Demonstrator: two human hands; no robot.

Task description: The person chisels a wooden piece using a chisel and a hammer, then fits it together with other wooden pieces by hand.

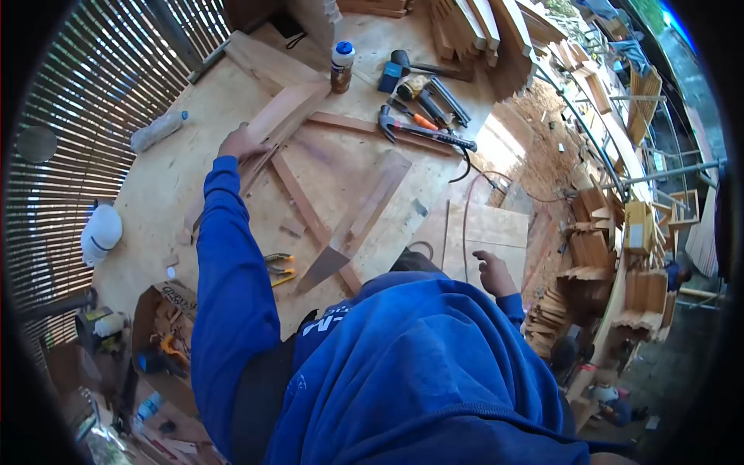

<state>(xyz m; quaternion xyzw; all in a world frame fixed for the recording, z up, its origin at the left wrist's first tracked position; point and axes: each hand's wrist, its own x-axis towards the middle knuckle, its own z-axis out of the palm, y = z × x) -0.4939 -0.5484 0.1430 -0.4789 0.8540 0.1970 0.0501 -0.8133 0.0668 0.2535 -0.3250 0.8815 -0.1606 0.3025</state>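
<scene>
Our left hand [243, 144] rested on the thick timber [288, 112] across the workbench [155, 205] — whether gripping, we couldn't tell — while our right hand [496, 274] hung loosely open, holding nothing visible. The tapered block [368, 205] looked already cut; whether any pieces were joined, we couldn't say.

Operator's in a bright blue long-sleeved sweatshirt [418, 364], loose and creased, white lettering [320, 322] on the chest. Blue cuffs end at the left hand [242, 144] and right hand [494, 274]. Black section [260, 395] beside the left sleeve [232, 287]; from here, can't tell strap or panel.
</scene>
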